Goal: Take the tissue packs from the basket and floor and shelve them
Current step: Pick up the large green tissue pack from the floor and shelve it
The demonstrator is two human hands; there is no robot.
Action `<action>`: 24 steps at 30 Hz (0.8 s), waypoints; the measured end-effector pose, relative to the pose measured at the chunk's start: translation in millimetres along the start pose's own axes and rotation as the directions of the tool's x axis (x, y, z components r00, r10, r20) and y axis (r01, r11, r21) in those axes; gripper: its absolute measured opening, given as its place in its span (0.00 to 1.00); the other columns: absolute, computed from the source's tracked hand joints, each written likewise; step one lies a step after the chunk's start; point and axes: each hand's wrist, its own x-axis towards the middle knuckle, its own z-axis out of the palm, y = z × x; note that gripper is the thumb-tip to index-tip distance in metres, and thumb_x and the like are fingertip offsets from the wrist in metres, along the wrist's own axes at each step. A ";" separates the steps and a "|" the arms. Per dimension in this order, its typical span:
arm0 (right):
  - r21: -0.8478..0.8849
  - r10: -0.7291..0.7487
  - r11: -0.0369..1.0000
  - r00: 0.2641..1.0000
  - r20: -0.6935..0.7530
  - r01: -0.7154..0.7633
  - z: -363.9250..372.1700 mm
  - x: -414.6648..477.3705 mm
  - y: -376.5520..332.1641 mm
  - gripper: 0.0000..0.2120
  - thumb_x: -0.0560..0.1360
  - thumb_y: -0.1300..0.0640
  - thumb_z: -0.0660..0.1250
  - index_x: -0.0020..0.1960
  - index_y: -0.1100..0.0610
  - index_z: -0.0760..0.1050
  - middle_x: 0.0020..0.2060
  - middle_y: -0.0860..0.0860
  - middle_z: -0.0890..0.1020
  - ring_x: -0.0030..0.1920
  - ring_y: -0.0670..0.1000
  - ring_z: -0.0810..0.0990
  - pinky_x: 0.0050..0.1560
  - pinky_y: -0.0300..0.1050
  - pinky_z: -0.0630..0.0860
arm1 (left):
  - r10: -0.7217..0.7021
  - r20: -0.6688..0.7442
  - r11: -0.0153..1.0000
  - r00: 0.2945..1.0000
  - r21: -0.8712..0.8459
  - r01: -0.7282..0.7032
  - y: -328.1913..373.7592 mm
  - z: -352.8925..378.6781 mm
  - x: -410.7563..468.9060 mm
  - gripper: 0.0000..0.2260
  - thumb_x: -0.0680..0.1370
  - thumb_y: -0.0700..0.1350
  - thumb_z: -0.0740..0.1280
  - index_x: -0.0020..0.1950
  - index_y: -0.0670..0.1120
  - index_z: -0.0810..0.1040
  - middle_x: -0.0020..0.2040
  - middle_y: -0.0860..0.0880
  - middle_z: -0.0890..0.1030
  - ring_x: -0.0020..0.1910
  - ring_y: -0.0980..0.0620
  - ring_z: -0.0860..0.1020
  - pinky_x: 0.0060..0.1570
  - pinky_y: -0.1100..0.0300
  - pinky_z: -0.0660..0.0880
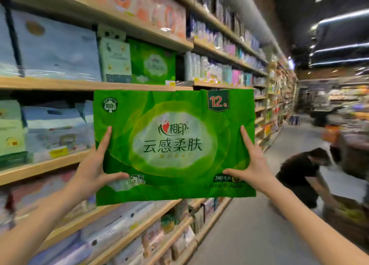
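I hold a large green tissue pack (pixel 173 145) with white lettering and a "12" badge upright in front of me, at chest height before the shelves. My left hand (pixel 93 169) grips its left edge with the thumb on the front. My right hand (pixel 252 165) grips its right edge the same way. A matching green tissue pack (pixel 152 62) stands on the wooden shelf (pixel 83 85) just above and behind the held one, beside a pale green pack (pixel 115 60). No basket or floor pack is in view.
Wooden shelving full of blue, white and pink tissue packs (pixel 56 47) runs along my left into the distance. The grey aisle floor (pixel 249 234) opens to the right. A person in black (pixel 303 173) bends over a box (pixel 347 214) at the right.
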 end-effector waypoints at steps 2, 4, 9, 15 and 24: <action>-0.020 0.006 1.000 1.000 -0.025 -0.006 -26.1 16.2 27.3 0.58 0.57 0.51 0.80 0.67 0.27 0.40 0.73 0.56 0.58 0.73 0.55 0.59 0.72 0.57 0.56 | 0.049 -0.008 0.998 0.999 -0.031 -0.049 21.5 30.8 30.2 0.55 0.57 0.57 0.74 0.72 0.62 0.40 0.74 0.38 0.61 0.70 0.39 0.64 0.66 0.48 0.63; -0.024 0.006 1.000 0.999 -0.039 -0.007 -45.5 29.7 49.4 0.57 0.58 0.52 0.79 0.68 0.29 0.41 0.73 0.55 0.58 0.73 0.53 0.58 0.72 0.56 0.56 | 0.090 -0.005 0.993 0.996 -0.081 -0.090 38.0 54.6 55.3 0.54 0.58 0.55 0.75 0.71 0.63 0.39 0.76 0.43 0.55 0.73 0.45 0.59 0.70 0.52 0.57; -0.037 0.005 0.999 0.995 -0.096 -0.009 -70.4 66.8 108.0 0.57 0.58 0.53 0.79 0.69 0.31 0.41 0.72 0.56 0.60 0.71 0.53 0.61 0.71 0.55 0.58 | 0.136 -0.007 0.983 0.991 -0.124 -0.136 63.8 109.3 123.7 0.55 0.58 0.55 0.75 0.72 0.63 0.39 0.76 0.45 0.57 0.72 0.45 0.61 0.68 0.50 0.59; -0.047 -0.005 0.999 0.992 -0.124 -0.001 -66.1 134.2 169.5 0.56 0.58 0.53 0.79 0.68 0.30 0.41 0.71 0.56 0.61 0.71 0.54 0.61 0.71 0.59 0.59 | 0.174 -0.050 0.983 0.983 -0.047 -0.177 57.9 166.4 205.1 0.55 0.56 0.59 0.73 0.70 0.66 0.37 0.75 0.41 0.59 0.71 0.42 0.63 0.68 0.48 0.61; -0.029 -0.040 0.999 0.980 -0.193 0.035 -30.4 266.9 247.4 0.56 0.58 0.53 0.79 0.68 0.33 0.41 0.72 0.59 0.61 0.72 0.50 0.56 0.70 0.51 0.53 | 0.234 -0.136 0.970 0.963 -0.035 -0.241 31.5 218.3 345.8 0.55 0.57 0.56 0.75 0.67 0.75 0.36 0.75 0.41 0.60 0.71 0.43 0.63 0.66 0.51 0.62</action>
